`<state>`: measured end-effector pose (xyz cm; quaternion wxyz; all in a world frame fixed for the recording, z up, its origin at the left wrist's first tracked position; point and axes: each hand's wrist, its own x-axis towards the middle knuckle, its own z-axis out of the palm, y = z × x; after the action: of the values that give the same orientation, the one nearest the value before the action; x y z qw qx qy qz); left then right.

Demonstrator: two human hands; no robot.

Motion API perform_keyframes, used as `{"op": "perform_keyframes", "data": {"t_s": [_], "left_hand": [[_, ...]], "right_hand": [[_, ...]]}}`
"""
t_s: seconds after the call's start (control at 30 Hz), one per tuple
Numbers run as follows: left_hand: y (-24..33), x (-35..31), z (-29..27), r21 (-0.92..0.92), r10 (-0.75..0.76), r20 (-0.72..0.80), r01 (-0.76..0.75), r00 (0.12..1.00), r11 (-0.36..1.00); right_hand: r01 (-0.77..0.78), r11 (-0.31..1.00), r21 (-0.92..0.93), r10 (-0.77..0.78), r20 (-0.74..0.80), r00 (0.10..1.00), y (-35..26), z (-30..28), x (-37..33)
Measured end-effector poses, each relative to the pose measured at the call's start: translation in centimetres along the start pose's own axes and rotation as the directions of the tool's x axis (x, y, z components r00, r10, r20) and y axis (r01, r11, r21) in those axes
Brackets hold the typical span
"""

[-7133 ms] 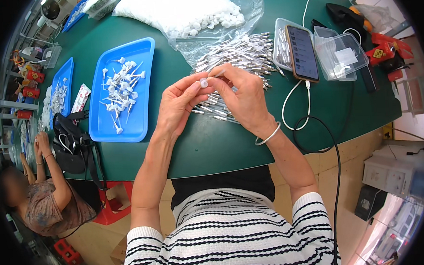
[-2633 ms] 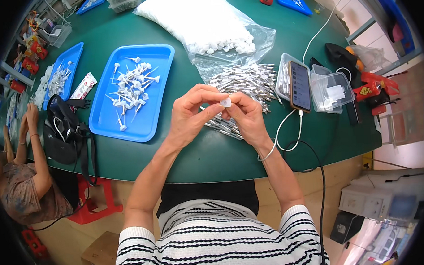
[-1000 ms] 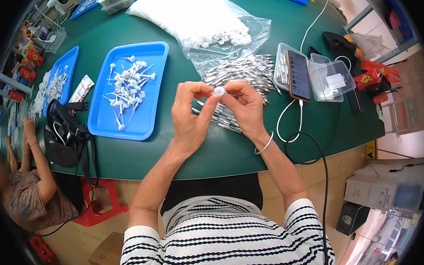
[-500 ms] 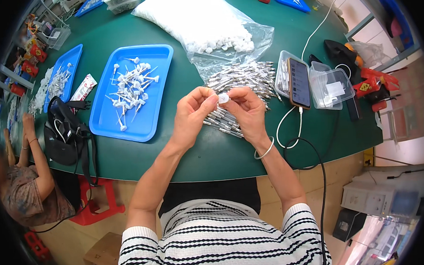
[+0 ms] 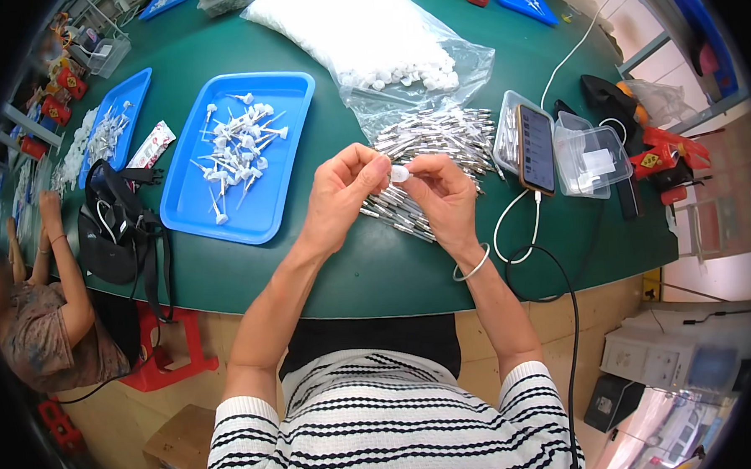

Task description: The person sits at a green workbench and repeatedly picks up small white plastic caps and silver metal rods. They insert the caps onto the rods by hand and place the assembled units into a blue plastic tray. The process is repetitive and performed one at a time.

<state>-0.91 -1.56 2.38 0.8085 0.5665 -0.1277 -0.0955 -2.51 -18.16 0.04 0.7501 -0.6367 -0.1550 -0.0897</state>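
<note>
Between my two hands is a small white plastic cap [image 5: 400,174], pinched at its sides. My left hand [image 5: 344,194] is closed with thumb and forefinger at the cap's left side. From the right, my right hand [image 5: 443,200] grips it the same way. Behind and under the hands lies a pile of thin metal rods [image 5: 438,139]. Beyond that, an open clear bag [image 5: 342,35] spills small white caps. Left of my hands, a blue tray [image 5: 177,211] holds several white-capped pieces with thin stems.
A phone [image 5: 536,148] leans on a clear box of rods at the right, its white cable [image 5: 537,219] looping over the table. Next to it are clear plastic boxes [image 5: 592,160]. At left lie a black bag [image 5: 111,233] and a second blue tray [image 5: 139,90]; a co-worker's arm [image 5: 65,265] rests nearby.
The white cap has tilted between my fingers, its round face turning from view. Both hands stay in nearly the same place, while the whole view has shifted slightly.
</note>
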Motion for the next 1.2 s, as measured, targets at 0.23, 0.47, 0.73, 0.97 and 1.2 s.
{"op": "perform_keyframes", "data": {"t_s": [0.23,0.47,0.73,0.97,1.2], "left_hand": [[-0.4,-0.2,0.3,0.047,0.053,-0.046,-0.051,0.998,0.998],[-1.7,-0.4,0.6,0.035,0.084,-0.036,-0.082,0.996,0.996],[-2.2,-0.1,0.4,0.040,0.120,-0.088,-0.117,0.989,0.992],[-1.0,-0.3,1.4,0.232,0.302,-0.139,-0.266,0.943,0.936],[-1.1,-0.6,1.0,0.155,0.137,-0.096,-0.121,0.986,0.980]], "right_hand": [[-0.007,1.000,0.017,0.007,-0.001,1.000,-0.2,0.1,0.0],[-0.036,0.992,0.119,0.035,0.006,0.999,-0.7,0.4,0.1],[-0.014,0.989,0.149,0.020,-0.035,0.999,-0.1,-0.1,0.3],[0.041,0.998,-0.040,-0.044,-0.076,0.996,-0.8,0.2,0.2],[-0.013,0.999,0.048,0.016,-0.063,0.998,-0.5,0.1,0.2]]}}
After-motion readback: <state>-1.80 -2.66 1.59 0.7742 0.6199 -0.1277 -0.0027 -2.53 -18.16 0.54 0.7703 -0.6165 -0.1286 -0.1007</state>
